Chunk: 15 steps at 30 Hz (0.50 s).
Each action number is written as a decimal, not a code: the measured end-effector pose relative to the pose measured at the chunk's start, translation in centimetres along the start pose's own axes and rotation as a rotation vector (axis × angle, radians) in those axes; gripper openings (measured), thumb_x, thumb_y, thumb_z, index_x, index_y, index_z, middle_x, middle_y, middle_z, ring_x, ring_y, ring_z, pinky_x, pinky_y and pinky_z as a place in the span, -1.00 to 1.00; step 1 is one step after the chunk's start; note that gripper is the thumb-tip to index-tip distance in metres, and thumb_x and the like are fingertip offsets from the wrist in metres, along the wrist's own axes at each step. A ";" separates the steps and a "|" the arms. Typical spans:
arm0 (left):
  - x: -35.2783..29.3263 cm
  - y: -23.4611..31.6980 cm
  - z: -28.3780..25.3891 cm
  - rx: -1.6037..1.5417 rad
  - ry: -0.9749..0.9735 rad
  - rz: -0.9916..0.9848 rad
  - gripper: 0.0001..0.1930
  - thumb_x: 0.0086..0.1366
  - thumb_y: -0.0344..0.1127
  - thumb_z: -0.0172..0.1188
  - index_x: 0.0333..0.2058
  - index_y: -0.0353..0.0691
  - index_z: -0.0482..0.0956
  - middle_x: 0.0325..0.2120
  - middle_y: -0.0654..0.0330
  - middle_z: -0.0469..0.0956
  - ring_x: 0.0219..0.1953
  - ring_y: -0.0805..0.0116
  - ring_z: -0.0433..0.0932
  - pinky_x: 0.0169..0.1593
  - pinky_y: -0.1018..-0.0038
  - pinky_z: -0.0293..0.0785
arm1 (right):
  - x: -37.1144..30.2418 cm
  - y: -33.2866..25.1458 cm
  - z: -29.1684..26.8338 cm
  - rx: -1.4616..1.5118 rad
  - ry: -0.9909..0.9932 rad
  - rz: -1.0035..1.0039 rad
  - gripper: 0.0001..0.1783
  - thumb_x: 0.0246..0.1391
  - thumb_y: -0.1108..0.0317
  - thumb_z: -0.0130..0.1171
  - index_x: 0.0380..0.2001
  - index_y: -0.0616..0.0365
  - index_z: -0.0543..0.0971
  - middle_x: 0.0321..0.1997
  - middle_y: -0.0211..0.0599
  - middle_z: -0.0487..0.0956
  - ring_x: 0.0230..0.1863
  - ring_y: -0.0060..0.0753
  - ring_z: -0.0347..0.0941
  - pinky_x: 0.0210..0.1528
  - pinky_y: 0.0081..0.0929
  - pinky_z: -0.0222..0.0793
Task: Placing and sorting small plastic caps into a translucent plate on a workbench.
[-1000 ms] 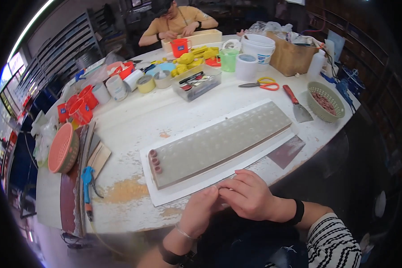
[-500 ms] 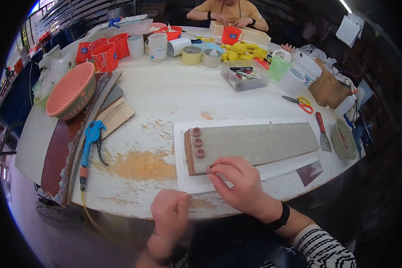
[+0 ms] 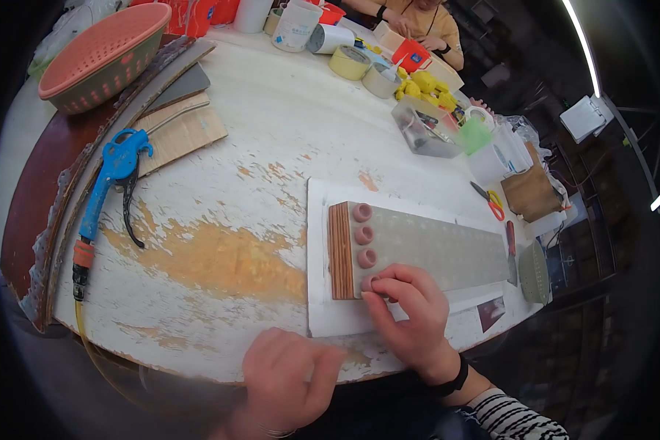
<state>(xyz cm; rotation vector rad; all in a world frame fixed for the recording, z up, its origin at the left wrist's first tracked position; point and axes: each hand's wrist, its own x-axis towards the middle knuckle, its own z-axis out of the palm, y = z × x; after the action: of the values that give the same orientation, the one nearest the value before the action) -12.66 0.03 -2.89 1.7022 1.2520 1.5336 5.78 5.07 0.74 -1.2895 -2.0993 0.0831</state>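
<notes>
A long grey-topped board (image 3: 447, 246) with layered brown edges lies on a white sheet (image 3: 321, 293). Along its left end stand three small reddish-brown rings (image 3: 364, 235) in a row. At the near end of that row, my right hand (image 3: 418, 315) pinches another ring (image 3: 369, 284) between thumb and fingertips, on or just over the board's surface. My left hand (image 3: 286, 378), blurred, is a loose fist over the table's front edge, apart from the board. Its curled fingers hide whatever may be inside.
A blue air gun (image 3: 114, 172) with a hose lies left, beside stacked boards (image 3: 176, 136) and a pink basket (image 3: 110, 51). Scissors (image 3: 491, 199), a scraper (image 3: 511, 246) and a green basket (image 3: 534, 273) sit right. Tubs, tape and another person (image 3: 436, 29) are at the back.
The view has turned and come closer, so the table appears tilted. My right hand stays pinched on the ring at the board's near-left corner. My left hand remains curled and looks more blurred.
</notes>
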 end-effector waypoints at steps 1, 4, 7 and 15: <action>-0.1 0.2 0.1 0.016 0.014 -0.011 -0.84 0.19 -0.39 0.30 -0.55 -0.21 0.54 -0.63 0.18 0.50 -0.58 0.12 0.42 -0.43 0.33 0.31 | -0.1 0.0 -0.1 0.001 0.003 0.009 -0.79 -0.12 0.58 0.42 -0.35 0.21 0.64 -0.28 -0.23 0.60 -0.31 -0.22 0.57 -0.32 -0.40 0.51; -0.1 0.2 0.1 0.017 -0.003 -0.001 -0.83 0.18 -0.38 0.32 -0.54 -0.21 0.53 -0.62 0.16 0.50 -0.56 0.15 0.44 -0.42 0.34 0.31 | 0.0 -0.2 -0.3 -0.003 0.002 0.022 -0.79 -0.11 0.59 0.42 -0.34 0.22 0.65 -0.28 -0.23 0.61 -0.30 -0.23 0.57 -0.33 -0.41 0.50; 0.4 0.5 -0.3 -0.052 -0.031 0.004 -0.88 0.24 -0.40 0.33 -0.46 -0.26 0.59 -0.56 0.12 0.52 -0.51 0.14 0.48 -0.38 0.32 0.37 | 0.0 -0.2 -0.3 -0.005 -0.007 0.027 -0.79 -0.11 0.59 0.42 -0.33 0.22 0.66 -0.27 -0.23 0.61 -0.30 -0.24 0.57 -0.33 -0.41 0.51; 0.3 0.2 -0.2 -0.055 -0.049 0.010 -0.87 0.15 -0.41 0.37 -0.49 -0.19 0.57 -0.58 0.13 0.50 -0.53 0.10 0.47 -0.40 0.29 0.36 | 0.1 -0.2 0.0 -0.023 -0.015 0.016 -0.78 -0.10 0.58 0.43 -0.32 0.22 0.66 -0.26 -0.22 0.61 -0.31 -0.24 0.57 -0.33 -0.41 0.50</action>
<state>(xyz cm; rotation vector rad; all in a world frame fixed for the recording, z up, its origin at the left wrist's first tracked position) -12.83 0.21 -2.50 1.7035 1.1677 1.5092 5.63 5.06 0.83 -1.3229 -2.1084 0.0763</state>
